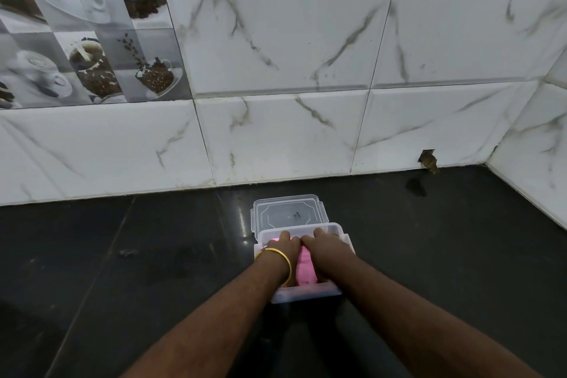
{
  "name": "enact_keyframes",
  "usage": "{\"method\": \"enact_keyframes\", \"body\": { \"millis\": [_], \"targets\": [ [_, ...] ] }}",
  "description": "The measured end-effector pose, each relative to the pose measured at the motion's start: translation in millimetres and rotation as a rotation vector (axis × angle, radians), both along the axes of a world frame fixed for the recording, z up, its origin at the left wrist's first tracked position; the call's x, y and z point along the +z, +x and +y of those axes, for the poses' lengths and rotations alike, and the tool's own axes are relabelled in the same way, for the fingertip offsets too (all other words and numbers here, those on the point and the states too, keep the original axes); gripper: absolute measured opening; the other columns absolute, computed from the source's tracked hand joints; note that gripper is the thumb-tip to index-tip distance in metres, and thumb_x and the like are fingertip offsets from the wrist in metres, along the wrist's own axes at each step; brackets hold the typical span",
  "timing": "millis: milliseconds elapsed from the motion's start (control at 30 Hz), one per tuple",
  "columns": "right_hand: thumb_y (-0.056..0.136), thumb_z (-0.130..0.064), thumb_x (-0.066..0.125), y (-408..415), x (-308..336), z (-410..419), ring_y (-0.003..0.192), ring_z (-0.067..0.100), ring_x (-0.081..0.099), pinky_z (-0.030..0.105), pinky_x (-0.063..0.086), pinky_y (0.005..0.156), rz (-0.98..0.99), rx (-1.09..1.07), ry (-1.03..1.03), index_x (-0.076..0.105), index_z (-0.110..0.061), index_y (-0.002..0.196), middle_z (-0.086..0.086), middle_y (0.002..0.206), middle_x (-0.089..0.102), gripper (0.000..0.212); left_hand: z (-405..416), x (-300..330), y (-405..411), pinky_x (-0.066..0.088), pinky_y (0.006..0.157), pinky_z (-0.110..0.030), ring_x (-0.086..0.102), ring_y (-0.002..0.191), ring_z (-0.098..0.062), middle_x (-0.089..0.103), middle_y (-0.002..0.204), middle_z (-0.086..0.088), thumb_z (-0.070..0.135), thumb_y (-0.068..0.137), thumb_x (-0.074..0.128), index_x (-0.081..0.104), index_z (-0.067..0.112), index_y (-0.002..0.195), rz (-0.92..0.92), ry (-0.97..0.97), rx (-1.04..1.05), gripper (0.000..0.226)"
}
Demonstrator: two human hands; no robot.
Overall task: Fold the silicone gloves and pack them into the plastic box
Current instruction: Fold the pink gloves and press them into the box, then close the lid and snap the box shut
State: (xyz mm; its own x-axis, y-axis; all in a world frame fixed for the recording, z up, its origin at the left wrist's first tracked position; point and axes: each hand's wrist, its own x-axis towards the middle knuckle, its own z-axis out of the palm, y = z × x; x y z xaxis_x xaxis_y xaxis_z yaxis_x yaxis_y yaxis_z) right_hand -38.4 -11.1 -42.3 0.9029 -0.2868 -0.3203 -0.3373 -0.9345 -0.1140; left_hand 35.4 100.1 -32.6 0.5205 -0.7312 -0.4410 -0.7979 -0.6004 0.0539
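Behind box, loose lid.

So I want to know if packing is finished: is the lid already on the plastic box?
No, the lid lies flat on the counter behind the open plastic box, while both hands press the pink gloves inside.

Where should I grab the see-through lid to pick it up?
Probably by its far short edge, reaching in from the wall side. The lid lies flat on the black counter, and its near edge is tucked against the plastic box, where both hands press pink gloves.
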Motion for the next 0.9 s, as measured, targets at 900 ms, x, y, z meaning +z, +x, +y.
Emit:
{"method": "enact_keyframes", "body": {
  "millis": [900],
  "targets": [
    [0.088,-0.017,0.072,79.7,-22.3,-100.7,0.068,0.016,0.056,0.026,0.043,0.053,-0.159,-0.726,0.701,0.063,0.007,0.112,0.013,0.090,0.061,0.035,-7.1,-34.8,117.1,0.042,0.097,-0.034,0.053,0.123,-0.037,0.053,0.137,-0.023,0.032,0.096,0.051,0.050,-0.005,0.132,0.459,-0.567,1.019,0.052]
  ]
}}
